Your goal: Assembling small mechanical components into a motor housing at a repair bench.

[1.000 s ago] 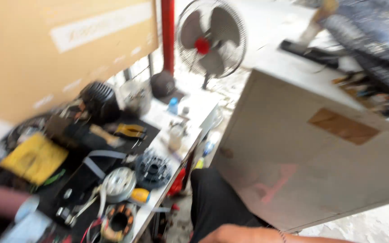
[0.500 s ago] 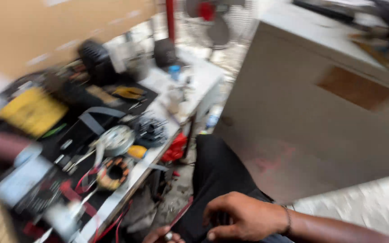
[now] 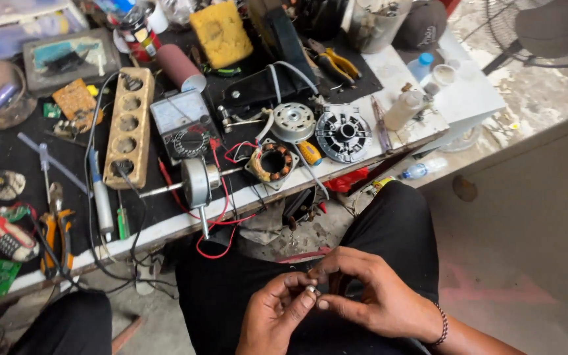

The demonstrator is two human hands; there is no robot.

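Observation:
Both hands meet low in the view over my lap in black trousers. My left hand (image 3: 276, 314) pinches a small silvery metal part (image 3: 311, 289) between thumb and fingertips. My right hand (image 3: 371, 296), with a bead bracelet at the wrist, closes its fingers around the same small part from the right. What the part is cannot be made out. The workbench (image 3: 185, 222) lies just beyond the hands, with a motor rotor on its shaft (image 3: 197, 181) and a copper-wound stator (image 3: 272, 162) near its front edge.
On the bench lie a multimeter (image 3: 184, 123), a wooden socket strip (image 3: 127, 129), motor housings (image 3: 343, 133), pliers (image 3: 331, 64), a yellow sponge (image 3: 221, 33), screwdrivers, circuit boards and red wires. A fan (image 3: 547, 26) stands at the far right. A grey panel (image 3: 534, 217) is at right.
The view has swung down and left onto the bench and my lap. My right hand came in first; now both hands are together on the small part.

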